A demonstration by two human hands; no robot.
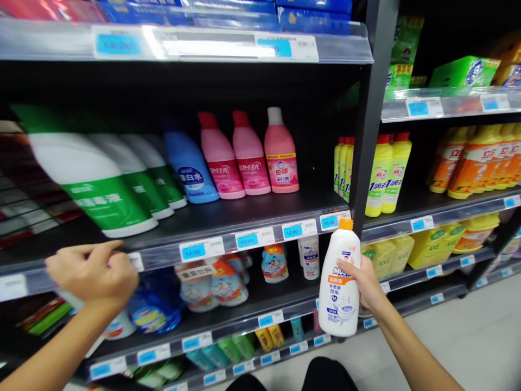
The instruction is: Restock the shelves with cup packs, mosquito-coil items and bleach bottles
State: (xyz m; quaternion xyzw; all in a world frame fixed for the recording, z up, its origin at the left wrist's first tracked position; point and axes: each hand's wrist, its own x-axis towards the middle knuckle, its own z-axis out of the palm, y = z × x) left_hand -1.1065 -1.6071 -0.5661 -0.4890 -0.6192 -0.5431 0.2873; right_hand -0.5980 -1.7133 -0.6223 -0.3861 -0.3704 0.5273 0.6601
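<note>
A white bottle with an orange cap [334, 309] is upright in front of the shelf edge, and my right hand [362, 279] grips it from its right side. My left hand [93, 271] is curled with its fingers folded, close to the shelf edge below a large white and green bottle [109, 201]; nothing shows in it. On the same shelf stand a blue bottle [191, 168], two pink bottles with red caps [251, 157] and a pink bottle with a white cap [281, 157].
Black shelving with price-tag strips [201, 248] spans the view. A dark upright post [368, 108] divides it from a right section with yellow bottles [378, 174] and orange bottles [468, 168]. Lower shelves hold orange and blue bottles [228, 288]. Grey floor [468, 336] lies at lower right.
</note>
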